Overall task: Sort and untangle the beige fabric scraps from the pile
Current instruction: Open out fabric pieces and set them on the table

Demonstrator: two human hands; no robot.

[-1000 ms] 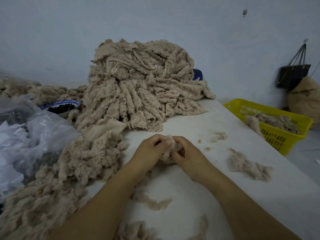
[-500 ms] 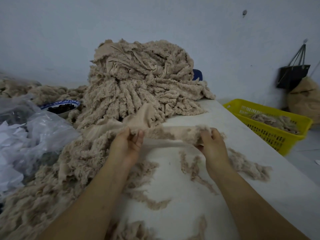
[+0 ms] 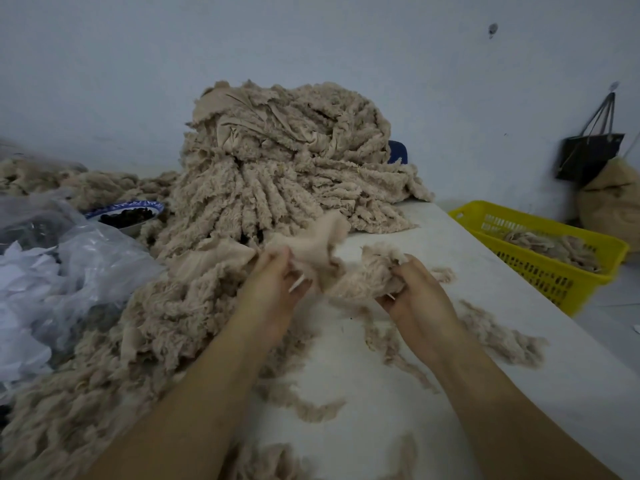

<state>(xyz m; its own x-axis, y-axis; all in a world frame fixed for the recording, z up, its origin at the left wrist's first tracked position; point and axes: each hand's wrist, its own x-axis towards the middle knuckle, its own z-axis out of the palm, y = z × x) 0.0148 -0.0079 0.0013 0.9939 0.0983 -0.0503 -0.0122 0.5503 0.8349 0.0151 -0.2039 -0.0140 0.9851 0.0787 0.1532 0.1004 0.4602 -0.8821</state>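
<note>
A tall pile of beige fabric scraps (image 3: 284,168) stands at the back of the white table (image 3: 433,410). In front of it I hold one beige scrap (image 3: 329,258) just above the table, bunched between both hands. My left hand (image 3: 273,289) grips its smooth left end. My right hand (image 3: 412,292) grips its fluffy right end. A lower heap of beige scraps (image 3: 138,341) spreads along the table's left side, beside my left forearm. Loose beige bits (image 3: 498,341) lie around my right arm.
A yellow plastic basket (image 3: 561,271) holding some beige scraps sits off the table's right edge. Crumpled clear plastic bags (image 3: 52,271) lie at the left. A blue-rimmed bowl (image 3: 128,211) with dark contents stands behind them. A dark bag (image 3: 588,154) hangs on the wall.
Earlier both hands worked a small wad together, then pulled it out into a long strip. Now my hands have come closer and the scrap is bunched between them.
</note>
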